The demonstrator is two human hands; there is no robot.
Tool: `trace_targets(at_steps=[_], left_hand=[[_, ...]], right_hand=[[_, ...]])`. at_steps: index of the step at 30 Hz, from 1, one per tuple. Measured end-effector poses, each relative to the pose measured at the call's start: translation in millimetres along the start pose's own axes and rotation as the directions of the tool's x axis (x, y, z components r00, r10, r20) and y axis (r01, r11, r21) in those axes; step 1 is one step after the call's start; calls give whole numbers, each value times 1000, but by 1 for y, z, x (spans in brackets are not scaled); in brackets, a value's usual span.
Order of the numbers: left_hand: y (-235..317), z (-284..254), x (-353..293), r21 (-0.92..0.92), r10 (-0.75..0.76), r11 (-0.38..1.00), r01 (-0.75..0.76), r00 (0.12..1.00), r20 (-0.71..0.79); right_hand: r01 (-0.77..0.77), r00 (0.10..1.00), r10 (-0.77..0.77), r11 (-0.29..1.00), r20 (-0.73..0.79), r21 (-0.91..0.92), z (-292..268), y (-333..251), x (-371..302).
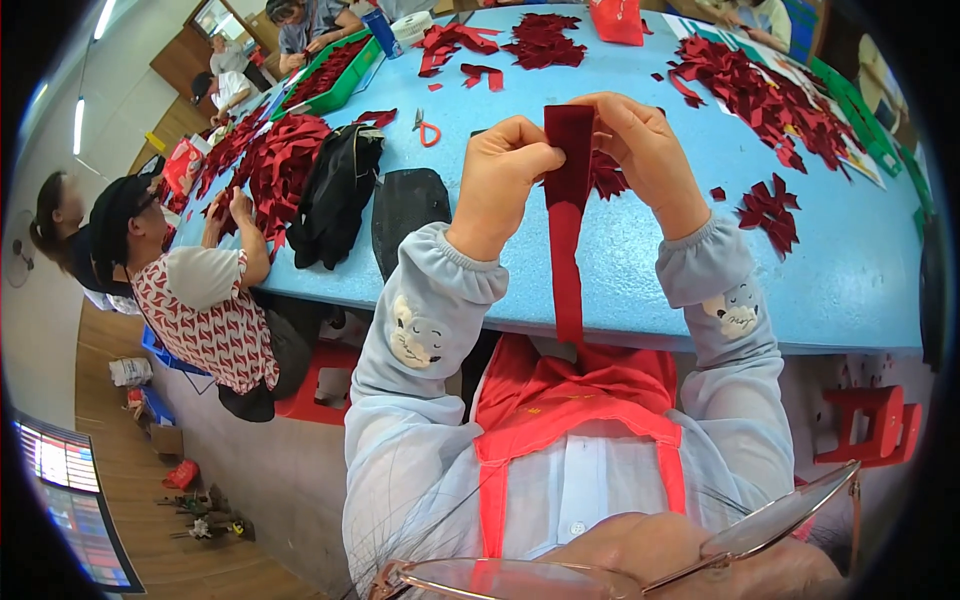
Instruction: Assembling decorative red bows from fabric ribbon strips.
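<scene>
A long dark red ribbon (567, 220) hangs down in front of me from between my two hands, its lower end near my red apron. Pinched on the ribbon's left edge near the top is my left hand (505, 175), thumb across the cloth. At its upper right edge my right hand (645, 155) has fingers and thumb closed together on the strip. Behind my hands, on the blue table (470, 290), a small heap of red ribbon pieces (607, 177) is partly covered. Orange-handled scissors (428, 130) lie beyond my left hand.
Left of me are a black cloth bag (340, 195) and a dark flat pad (408, 215). Red ribbon heaps (285, 160) lie near a seated co-worker (200, 280). A green crate (330, 80) stands farther back. More cut pieces (768, 212) lie right, beyond them a large pile (750, 95). Red stools (868, 425) stand below.
</scene>
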State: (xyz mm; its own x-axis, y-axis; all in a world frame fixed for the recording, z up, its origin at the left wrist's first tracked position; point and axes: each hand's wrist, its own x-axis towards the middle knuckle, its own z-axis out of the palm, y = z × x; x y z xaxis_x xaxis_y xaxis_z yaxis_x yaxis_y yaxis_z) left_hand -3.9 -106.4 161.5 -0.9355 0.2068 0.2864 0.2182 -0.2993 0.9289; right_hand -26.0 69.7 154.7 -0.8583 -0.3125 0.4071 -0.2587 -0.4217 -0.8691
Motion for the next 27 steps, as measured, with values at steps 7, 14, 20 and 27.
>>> trace_targets(at_steps=[7, 14, 20, 27], left_hand=[[-11, 1, 2, 213, 34, 977, -27, 999, -30], [-10, 11, 3, 107, 22, 994, -16, 999, -49], [1, 5, 8, 55, -71, 996, 71, 997, -9], [11, -3, 10, 364, -66, 931, -5, 981, 182]], right_hand=[[-43, 997, 24, 962, -72, -270, 0, 1, -3], [87, 991, -109, 963, -74, -254, 0, 2, 3], [175, 982, -189, 919, -6, -354, -3, -4, 8], [312, 950, -254, 780, 181, -543, -6, -6, 6]])
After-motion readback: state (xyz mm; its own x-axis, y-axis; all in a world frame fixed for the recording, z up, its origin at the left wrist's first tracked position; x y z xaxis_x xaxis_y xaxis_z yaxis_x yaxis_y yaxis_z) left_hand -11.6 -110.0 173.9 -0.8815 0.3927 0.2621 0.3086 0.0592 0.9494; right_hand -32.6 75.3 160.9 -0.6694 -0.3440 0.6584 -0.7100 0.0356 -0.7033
